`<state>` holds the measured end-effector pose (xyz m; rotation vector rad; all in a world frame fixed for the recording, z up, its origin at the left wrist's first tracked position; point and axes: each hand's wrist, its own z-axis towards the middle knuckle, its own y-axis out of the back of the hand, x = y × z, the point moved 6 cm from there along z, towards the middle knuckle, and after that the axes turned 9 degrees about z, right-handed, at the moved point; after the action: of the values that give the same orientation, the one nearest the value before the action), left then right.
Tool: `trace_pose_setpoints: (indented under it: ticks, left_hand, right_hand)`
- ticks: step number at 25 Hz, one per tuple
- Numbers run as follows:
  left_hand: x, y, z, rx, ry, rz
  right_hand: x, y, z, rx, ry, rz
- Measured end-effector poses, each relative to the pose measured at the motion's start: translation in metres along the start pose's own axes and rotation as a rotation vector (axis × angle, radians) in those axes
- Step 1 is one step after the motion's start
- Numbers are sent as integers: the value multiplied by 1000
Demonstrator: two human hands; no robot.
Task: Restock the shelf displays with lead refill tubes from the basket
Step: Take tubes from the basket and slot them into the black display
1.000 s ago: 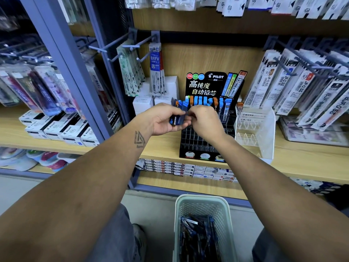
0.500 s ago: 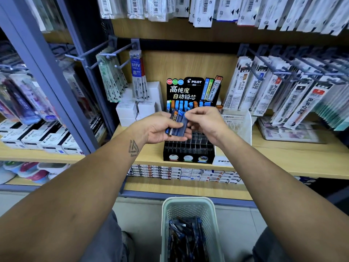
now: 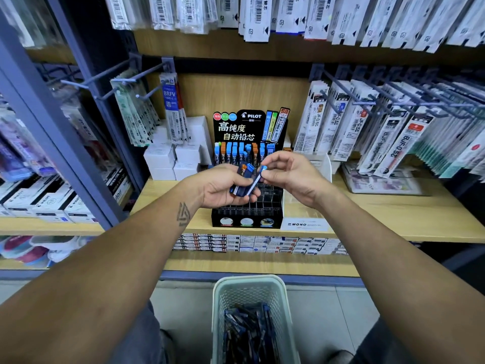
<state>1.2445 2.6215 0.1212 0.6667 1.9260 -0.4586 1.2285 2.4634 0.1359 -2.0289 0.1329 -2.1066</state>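
My left hand (image 3: 221, 186) grips a small bunch of lead refill tubes (image 3: 242, 177), dark blue with blue and orange caps. My right hand (image 3: 291, 177) pinches one blue-capped tube (image 3: 258, 178) near its top, still beside the bunch. Both hands hover in front of the black Pilot display rack (image 3: 248, 215) on the wooden shelf (image 3: 393, 219). Its back rows hold upright tubes (image 3: 236, 152); its front grid cells look empty. A pale green basket (image 3: 252, 285) on the floor below holds several more tubes (image 3: 248, 332).
A clear Mono display stand (image 3: 305, 224) sits right of the rack. White boxes (image 3: 173, 158) stand to its left. Packaged refills hang on metal hooks (image 3: 367, 101) at right and left. Flat boxes (image 3: 262, 244) line the lower shelf. A blue upright post (image 3: 65, 153) stands left.
The view has tilted up and shifted, so the rack sits lower in the frame. My right hand has drawn one tube partly out of the bunch held in my left hand.
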Motion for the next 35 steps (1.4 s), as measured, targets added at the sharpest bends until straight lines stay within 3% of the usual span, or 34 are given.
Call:
trace_pose_setpoints:
  ticks: [4, 9, 19, 29, 35]
  left_hand:
    - [-2, -11, 6, 22, 19, -50]
    - [-8, 10, 11, -188, -8, -69]
    - [-10, 12, 12, -118, -24, -166]
    - [-9, 16, 8, -150, -14, -152]
    - [-10, 13, 7, -179, -4, -130]
  right_hand:
    - [14, 17, -6, -89, 42, -72]
    - [51, 49, 4, -423, 314, -352]
    - [54, 18, 25, -364, 508, -841]
    - [51, 26, 18, -313, 337, -756]
    - [73, 41, 15, -489, 422, -761]
